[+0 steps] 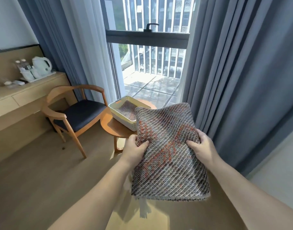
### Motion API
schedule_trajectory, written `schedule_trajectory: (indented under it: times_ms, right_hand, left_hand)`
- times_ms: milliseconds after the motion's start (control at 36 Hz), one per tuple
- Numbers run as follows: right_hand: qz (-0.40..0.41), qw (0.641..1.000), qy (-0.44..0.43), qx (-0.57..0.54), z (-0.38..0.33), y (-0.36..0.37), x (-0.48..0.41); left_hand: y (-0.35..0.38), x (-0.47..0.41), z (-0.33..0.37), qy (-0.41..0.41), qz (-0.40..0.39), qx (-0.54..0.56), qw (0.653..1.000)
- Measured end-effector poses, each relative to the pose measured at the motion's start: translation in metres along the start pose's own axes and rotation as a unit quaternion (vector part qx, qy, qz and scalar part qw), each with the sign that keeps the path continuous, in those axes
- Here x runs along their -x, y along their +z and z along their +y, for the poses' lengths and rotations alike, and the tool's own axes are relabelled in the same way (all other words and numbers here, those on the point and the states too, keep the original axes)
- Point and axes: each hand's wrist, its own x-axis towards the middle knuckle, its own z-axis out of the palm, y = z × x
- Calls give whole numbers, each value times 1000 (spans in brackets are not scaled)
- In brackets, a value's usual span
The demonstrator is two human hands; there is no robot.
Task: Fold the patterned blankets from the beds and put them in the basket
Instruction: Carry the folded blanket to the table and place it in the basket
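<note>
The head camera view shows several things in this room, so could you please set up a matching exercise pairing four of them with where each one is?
Things:
1. folded blanket
2. basket
3. kettle
4. chair

Places:
A. on the round side table by the window
B. on a tray on the wooden counter
C. held in the air between both hands, left hand and right hand
D. on the floor between the counter and the side table

Pairs: 1-C, 2-A, 3-B, 4-D
</note>
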Motion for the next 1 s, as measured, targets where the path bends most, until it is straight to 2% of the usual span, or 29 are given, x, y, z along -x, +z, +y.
schedule_trajectory:
  times_ms: [139,361,583,833,1000]
  right_hand:
    - [-1,1000,20,-16,11,4,-45]
    - [-42,999,7,9,24,-2,-202]
    - [-108,993,-14,40,6,-13,-332]
    - [-154,985,-25,77,-12,9,-453]
    - [-152,984,-23,89,-24,46,-529]
  left_hand:
    - [7,-34,-3,-14,14,-1,1000]
    - [34,-160,11,-21,72,-28,997]
    - [55,-257,42,-31,121,-23,992]
    - [41,-353,58,-39,148,-17,988]
    - [16,-430,56,-45,158,-33,986]
